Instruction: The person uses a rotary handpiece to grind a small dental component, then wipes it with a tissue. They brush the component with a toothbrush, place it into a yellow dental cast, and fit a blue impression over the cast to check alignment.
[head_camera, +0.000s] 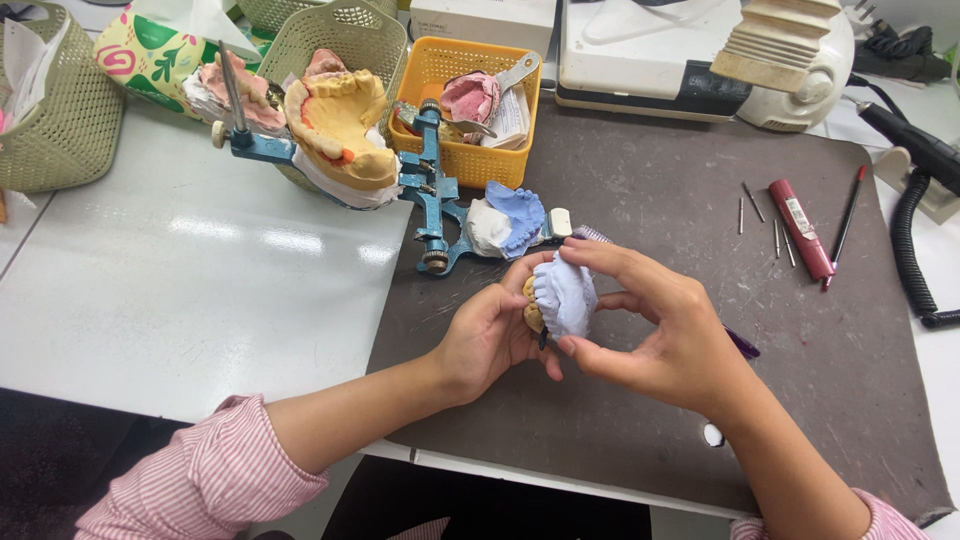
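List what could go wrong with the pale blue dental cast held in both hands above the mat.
1. The pale blue dental cast is pinched only by fingertips of the right hand and left hand; a slip could drop and chip it on the dark mat.
2. The blue articulator holding another cast sits close behind; a knuckle could knock it.

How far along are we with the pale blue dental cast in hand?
Looks done: another blue cast already sits on the blue articulator on the dark mat. In hand: the left hand and right hand press the pale blue cast against a yellowish piece. Left: those two are unmounted; what remains cannot be told.
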